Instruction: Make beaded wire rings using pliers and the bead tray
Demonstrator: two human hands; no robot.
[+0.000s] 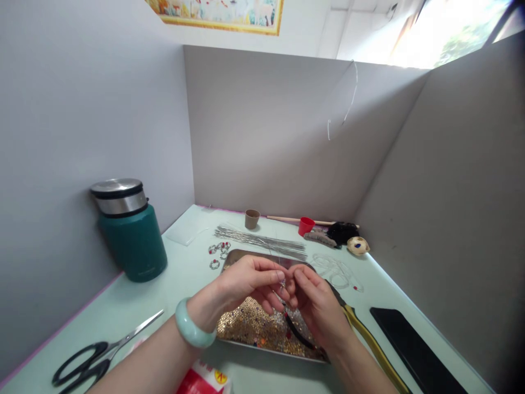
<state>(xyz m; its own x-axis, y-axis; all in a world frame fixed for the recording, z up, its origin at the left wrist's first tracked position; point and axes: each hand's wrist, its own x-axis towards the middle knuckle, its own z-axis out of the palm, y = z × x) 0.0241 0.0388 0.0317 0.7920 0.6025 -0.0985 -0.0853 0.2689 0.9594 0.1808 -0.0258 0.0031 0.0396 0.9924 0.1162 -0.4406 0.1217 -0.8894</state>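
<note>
My left hand [262,282] and my right hand [309,290] meet above a metal tray [273,350] filled with gold beads. Thumb and finger of the left pinch a thin wire [279,253] that sticks up from the grip. Small clear beads [283,284] hang just under that thumb. The right hand's thumb and forefinger are pressed together close beside them; what lies between is too small to make out. A dark curved strip [299,331] lies across the tray beneath the right hand.
A bundle of wires [262,241] and several beaded rings [214,264] lie behind the tray. A green flask [133,241] and scissors [109,350] are left; yellow-handled pliers [369,339] and a black phone-like slab [414,350] lie right. A red cup [305,226] stands behind.
</note>
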